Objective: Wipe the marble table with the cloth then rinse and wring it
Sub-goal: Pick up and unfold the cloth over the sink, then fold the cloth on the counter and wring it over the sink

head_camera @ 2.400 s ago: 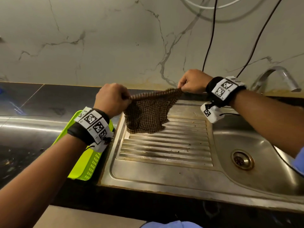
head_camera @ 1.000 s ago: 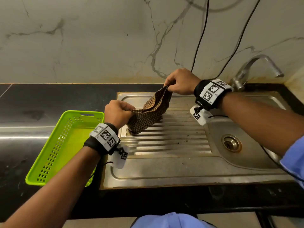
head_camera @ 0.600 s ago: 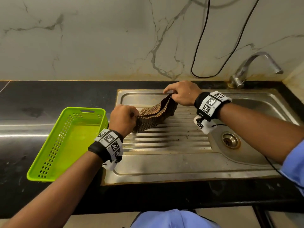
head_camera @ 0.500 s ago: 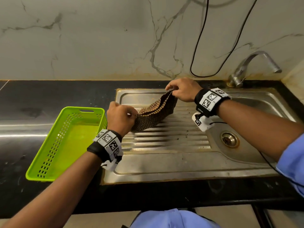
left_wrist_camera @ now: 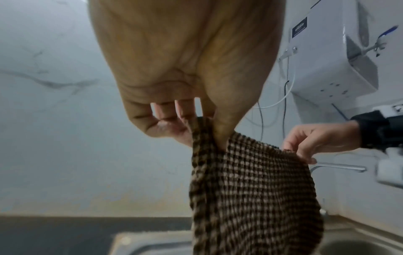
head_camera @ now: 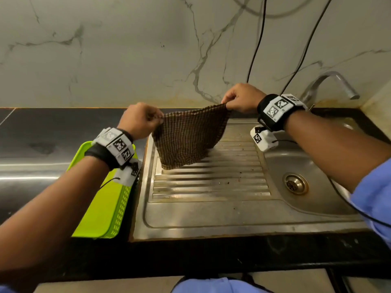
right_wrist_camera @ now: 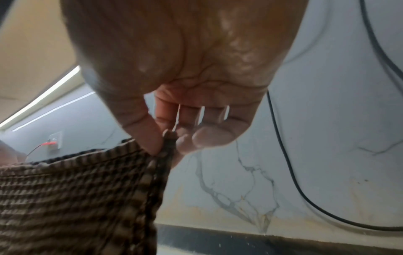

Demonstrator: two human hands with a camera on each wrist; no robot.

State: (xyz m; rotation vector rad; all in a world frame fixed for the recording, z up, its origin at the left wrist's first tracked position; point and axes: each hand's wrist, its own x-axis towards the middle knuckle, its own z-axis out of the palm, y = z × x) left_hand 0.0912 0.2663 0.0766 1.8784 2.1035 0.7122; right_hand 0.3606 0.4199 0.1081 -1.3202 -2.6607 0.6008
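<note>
A brown checked cloth hangs spread out above the ribbed drainboard of the steel sink. My left hand pinches its left top corner between thumb and curled fingers, and my right hand pinches the right top corner. In the left wrist view the cloth drops from my left hand, with the right hand holding the far corner. The right wrist view shows my right hand pinching the cloth at its edge. The cloth's lower edge hangs near the drainboard.
A lime green perforated basket sits on the black counter left of the sink. The sink basin with its drain lies to the right, under a steel tap. Black cables hang down the marble wall.
Both hands have lifted and moved apart. The cloth, slack and bunched low over the drainboard half a second ago, is now stretched out flat between them.
</note>
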